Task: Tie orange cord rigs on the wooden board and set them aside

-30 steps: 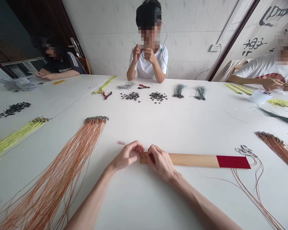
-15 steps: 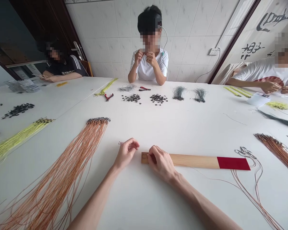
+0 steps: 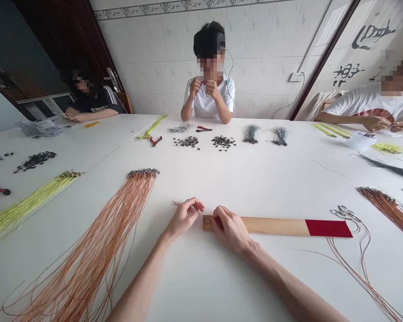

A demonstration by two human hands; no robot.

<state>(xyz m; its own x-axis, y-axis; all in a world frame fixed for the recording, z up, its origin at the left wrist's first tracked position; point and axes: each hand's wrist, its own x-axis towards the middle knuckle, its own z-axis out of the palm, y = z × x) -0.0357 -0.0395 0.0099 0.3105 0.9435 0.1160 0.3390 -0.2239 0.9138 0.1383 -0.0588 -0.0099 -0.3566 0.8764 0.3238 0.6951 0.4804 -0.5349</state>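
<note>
A flat wooden strip [image 3: 275, 225] with a dark red end [image 3: 328, 228] lies across the table before me. My right hand [image 3: 231, 228] rests on its left part, thumb and fingers pinched together close to the wood. What they pinch is hidden. A thin cord [image 3: 302, 249] runs from under the strip toward the orange cords [image 3: 347, 267] at right. Just left of the strip's end is my left hand [image 3: 184, 218], fingers bent and thumb apart, with nothing visible between them. Behind it lies a small coppery coil [image 3: 175, 203].
Left of me spreads a long bundle of orange cords [image 3: 100, 237], metal clips at its top. Beyond are yellow cords [image 3: 30, 197], black small parts [image 3: 223, 142] and red-handled pliers [image 3: 156, 141]. A person [image 3: 208, 94] sits opposite; others sit at left and right.
The view has shifted slightly, so the table things sit a little lower and further right. My left fingers have spread a little; my right hand stays on the strip.
</note>
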